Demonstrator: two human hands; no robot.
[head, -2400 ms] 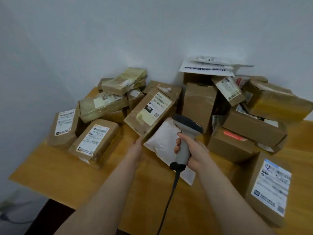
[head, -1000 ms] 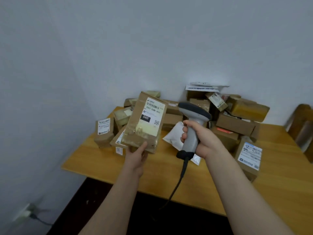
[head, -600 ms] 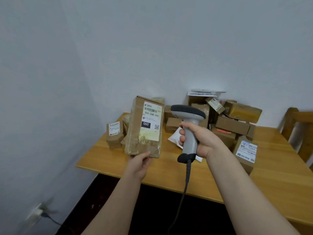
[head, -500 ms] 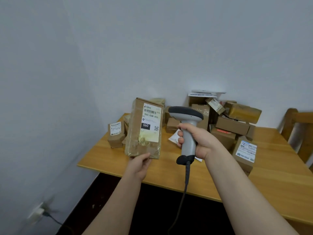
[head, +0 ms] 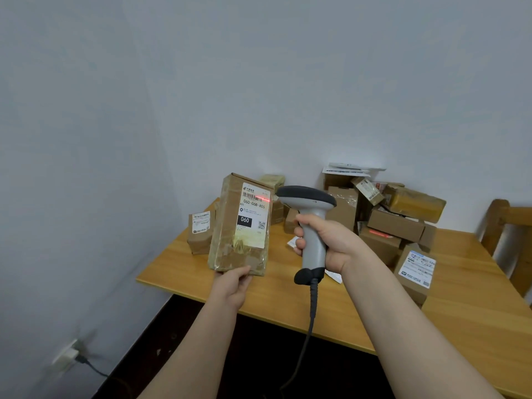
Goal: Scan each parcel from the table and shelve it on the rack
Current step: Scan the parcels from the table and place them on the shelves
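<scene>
Two hands (head: 233,286) hold taped cardboard parcel (head: 240,226), grey plastic scanner (head: 311,226).

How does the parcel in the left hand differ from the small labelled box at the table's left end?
The held parcel is upright in the air, gripped at its bottom by the left hand; the small box rests on the table. A red scan line crosses the held parcel's barcode; none touches the small box. The held parcel looks taller than the small box. Both are brown with white labels.
</scene>
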